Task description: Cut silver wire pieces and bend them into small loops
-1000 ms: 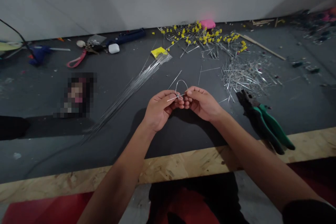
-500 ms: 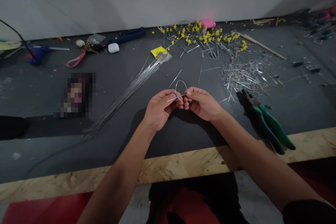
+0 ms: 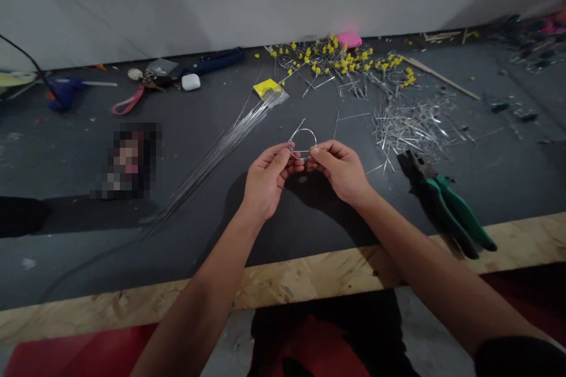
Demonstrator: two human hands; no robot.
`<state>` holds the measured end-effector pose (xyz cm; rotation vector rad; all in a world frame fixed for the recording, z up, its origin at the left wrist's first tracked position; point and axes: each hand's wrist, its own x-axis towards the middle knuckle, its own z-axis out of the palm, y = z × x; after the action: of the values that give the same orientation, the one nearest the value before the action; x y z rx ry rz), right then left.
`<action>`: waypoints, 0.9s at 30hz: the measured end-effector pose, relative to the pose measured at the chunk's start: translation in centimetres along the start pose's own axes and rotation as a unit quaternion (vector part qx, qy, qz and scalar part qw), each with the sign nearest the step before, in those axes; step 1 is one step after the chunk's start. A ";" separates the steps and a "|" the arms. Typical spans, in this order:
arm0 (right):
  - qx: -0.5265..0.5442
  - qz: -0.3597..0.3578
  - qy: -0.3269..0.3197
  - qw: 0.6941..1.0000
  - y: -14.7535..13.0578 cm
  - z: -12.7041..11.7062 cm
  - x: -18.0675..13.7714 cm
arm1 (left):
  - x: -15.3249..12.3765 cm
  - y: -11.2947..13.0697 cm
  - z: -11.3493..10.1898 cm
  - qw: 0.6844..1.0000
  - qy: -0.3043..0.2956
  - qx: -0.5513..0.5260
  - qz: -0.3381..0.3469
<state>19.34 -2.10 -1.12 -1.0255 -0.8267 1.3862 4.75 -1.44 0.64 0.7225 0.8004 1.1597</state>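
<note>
A thin silvery wire loop [image 3: 311, 131] is held between my two hands, above the dark tabletop. My left hand [image 3: 267, 178] pinches its left side between thumb and fingers. The right side is pinched by my right hand [image 3: 341, 171]. A straight stretch of wire also crosses between the fingertips; where its ends go is hidden by the fingers. Just behind the loop is a short straight wire piece [image 3: 302, 123]. Right of my right hand, pliers with green and black handles [image 3: 446, 206] lie at the table's front.
A bundle of long straight wires [image 3: 212, 159] runs diagonally on the left, with a yellow tag [image 3: 266, 88]. A heap of short wire pieces [image 3: 411, 123] and yellow-tipped wires [image 3: 333, 59] lie behind. Keys [image 3: 154, 80] and a white case [image 3: 191, 82] sit back left. A wooden edge [image 3: 305, 280] borders the front.
The wire loop has turned and now shows rounder and wider between my hands. My hands have moved slightly, with fingertips a little higher. The pliers and wire piles stay put.
</note>
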 end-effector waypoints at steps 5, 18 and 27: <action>-0.019 -0.008 -0.001 1.000 0.1 0.0 0.0 | 0.1 -0.1 -0.2 1.000 0.023 -0.001 -0.008; -0.019 0.001 0.006 1.000 0.2 0.1 0.0 | 0.3 -0.4 -0.3 0.999 0.051 -0.009 -0.008; -0.009 0.011 -0.003 1.000 0.3 0.1 0.1 | 0.3 -0.6 -0.3 0.998 0.054 -0.019 -0.017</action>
<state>19.17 -2.07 -1.36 -1.0468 -0.8355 1.4045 4.89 -1.25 -0.10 0.6165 0.8750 1.1884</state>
